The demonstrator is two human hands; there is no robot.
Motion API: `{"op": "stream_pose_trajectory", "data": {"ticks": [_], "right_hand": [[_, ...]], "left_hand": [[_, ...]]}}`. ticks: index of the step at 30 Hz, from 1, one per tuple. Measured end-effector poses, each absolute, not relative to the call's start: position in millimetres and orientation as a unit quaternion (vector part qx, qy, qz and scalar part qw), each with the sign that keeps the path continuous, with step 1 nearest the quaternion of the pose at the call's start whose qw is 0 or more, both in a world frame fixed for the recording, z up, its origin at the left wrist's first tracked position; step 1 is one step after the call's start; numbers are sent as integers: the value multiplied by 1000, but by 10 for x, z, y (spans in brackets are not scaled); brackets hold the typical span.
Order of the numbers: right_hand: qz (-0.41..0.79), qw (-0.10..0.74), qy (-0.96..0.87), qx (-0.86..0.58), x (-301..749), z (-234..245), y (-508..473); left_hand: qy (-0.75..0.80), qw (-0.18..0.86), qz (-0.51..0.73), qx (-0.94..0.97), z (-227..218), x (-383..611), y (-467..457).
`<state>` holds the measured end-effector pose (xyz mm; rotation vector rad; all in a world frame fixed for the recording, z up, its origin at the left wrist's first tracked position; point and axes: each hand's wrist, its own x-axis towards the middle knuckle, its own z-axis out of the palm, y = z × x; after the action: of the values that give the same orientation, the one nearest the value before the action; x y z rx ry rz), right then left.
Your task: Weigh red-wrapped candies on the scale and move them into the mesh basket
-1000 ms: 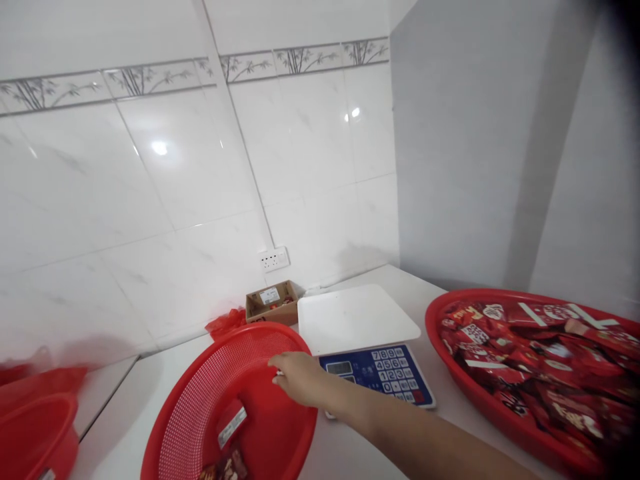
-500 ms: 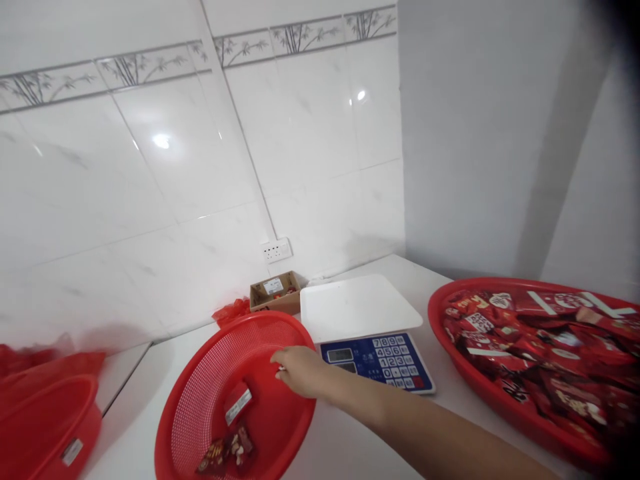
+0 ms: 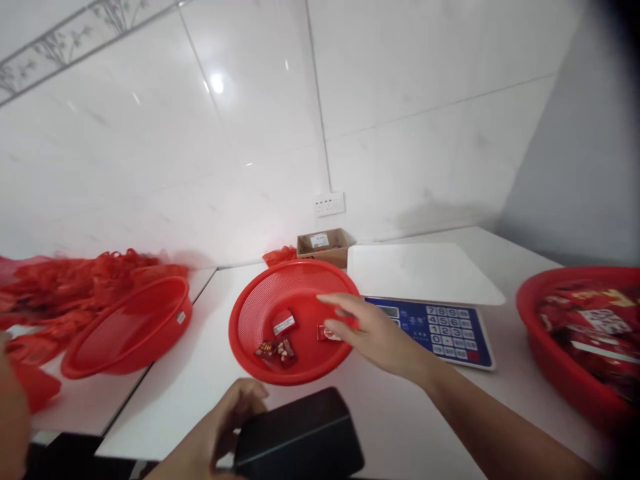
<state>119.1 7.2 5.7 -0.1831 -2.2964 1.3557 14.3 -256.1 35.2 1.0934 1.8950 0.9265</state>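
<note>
My right hand (image 3: 373, 333) reaches over the right rim of a red mesh basket (image 3: 250, 310), fingers spread and open. Just under its fingertips lies a small red candy packet (image 3: 324, 333). Further left in the basket lie a red and white packet (image 3: 283, 322) and a dark packet (image 3: 276, 349). My left hand (image 3: 220, 427) is low in the view, fingers curled round the left end of a black box (image 3: 300, 437).
A white scale (image 3: 425, 273) with a blue keypad stands right of the basket. A red tray (image 3: 545, 347) full of candy packets sits at the far right. Another red basket (image 3: 125, 333) and red bags (image 3: 75, 280) lie left. A small cardboard box (image 3: 325, 245) stands by the wall.
The view has swung left and down. A third packet now lies in the basket, under my right hand, whose fingers have opened. My left hand with the black box has come into view.
</note>
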Motion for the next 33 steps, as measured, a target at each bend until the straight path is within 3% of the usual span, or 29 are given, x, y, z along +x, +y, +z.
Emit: {"op": "stream_pose_trajectory", "data": {"ticks": [3, 6, 22, 28, 33], "right_hand": [[614, 99, -783, -2, 1659, 108, -60], [604, 46, -795, -33, 1956, 51, -154], [641, 147, -729, -190, 1998, -171, -201], [559, 153, -802, -145, 2118, -323, -184], [504, 224, -832, -63, 2263, -598, -159]], "left_hand": [[700, 395, 416, 425, 323, 193, -2372], [686, 415, 419, 426, 356, 264, -2158], [674, 440, 396, 442, 398, 421, -1847], [749, 326, 324, 477, 346, 485, -1895], [741, 307, 273, 531, 393, 422, -1974]]}}
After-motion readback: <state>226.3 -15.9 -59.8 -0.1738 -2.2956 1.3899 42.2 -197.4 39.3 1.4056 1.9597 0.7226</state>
